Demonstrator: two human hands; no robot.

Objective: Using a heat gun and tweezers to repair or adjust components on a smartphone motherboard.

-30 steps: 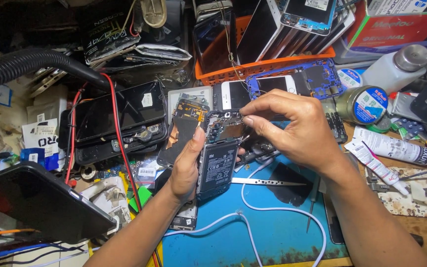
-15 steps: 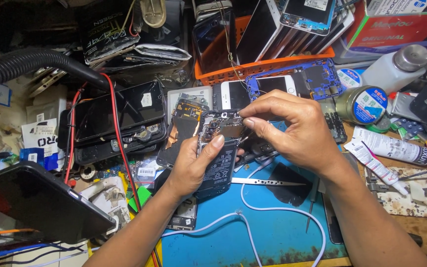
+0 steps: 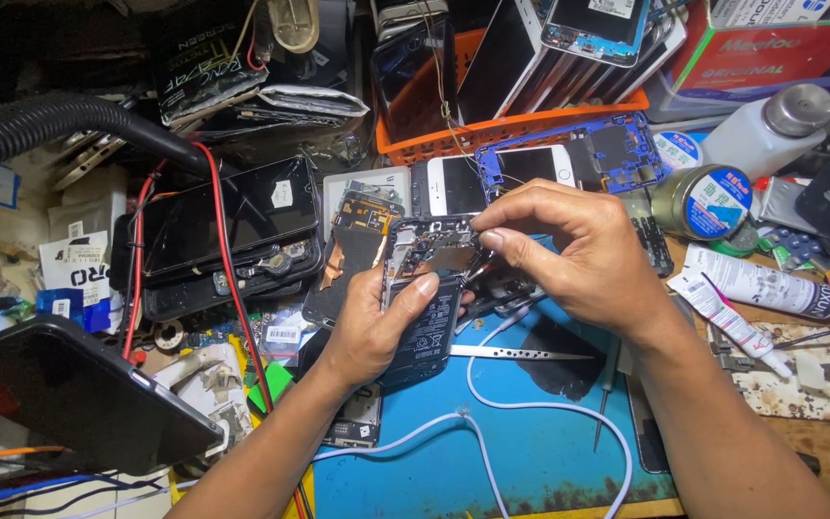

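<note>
My left hand [image 3: 369, 325] grips an opened phone [image 3: 429, 317] with its back cover off, thumb laid across the black battery. The phone is tilted, its top end with the circuit board [image 3: 431, 248] pointing away from me. My right hand [image 3: 573, 252] hovers over that top end, fingertips pinched together on the board area; whatever small part they pinch is too small to make out. Both hands are above a blue work mat [image 3: 530, 452].
Metal tweezers [image 3: 521, 354] and a white cable [image 3: 492, 404] lie on the mat. Stacked dark phones [image 3: 228, 235] sit left, an orange basket [image 3: 521, 125] of phone parts behind, a round tin [image 3: 703, 202] and glue tubes [image 3: 761, 284] right, a black hose [image 3: 60, 125] far left.
My left hand has tilted the phone slightly and shifted its thumb on the battery. The right hand stays pinched over the top end.
</note>
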